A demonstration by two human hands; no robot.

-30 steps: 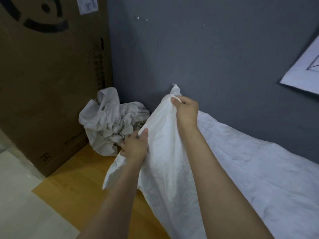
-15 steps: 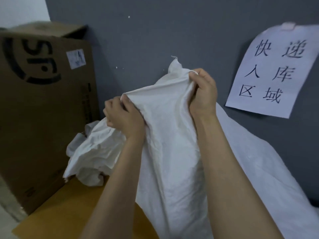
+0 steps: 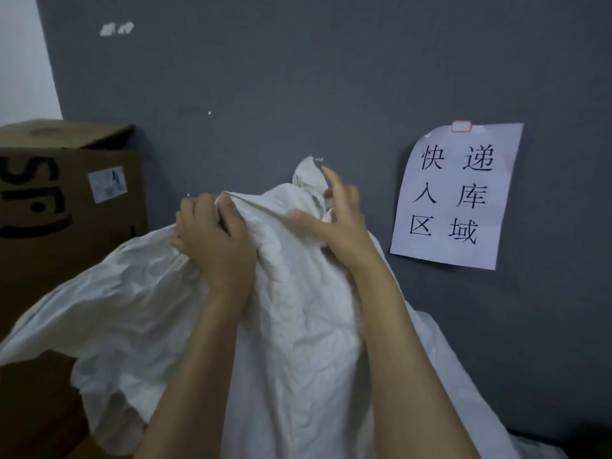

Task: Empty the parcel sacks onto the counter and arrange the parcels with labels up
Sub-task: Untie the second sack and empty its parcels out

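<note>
Both hands on the crumpled white woven sack: left hand fists cloth, right hand pinches the bunched end. Emptying step, I reckon; next, lift and shake.

Crumpled white parcel sack hangs raised (top edge bunched), draping downward.
</note>
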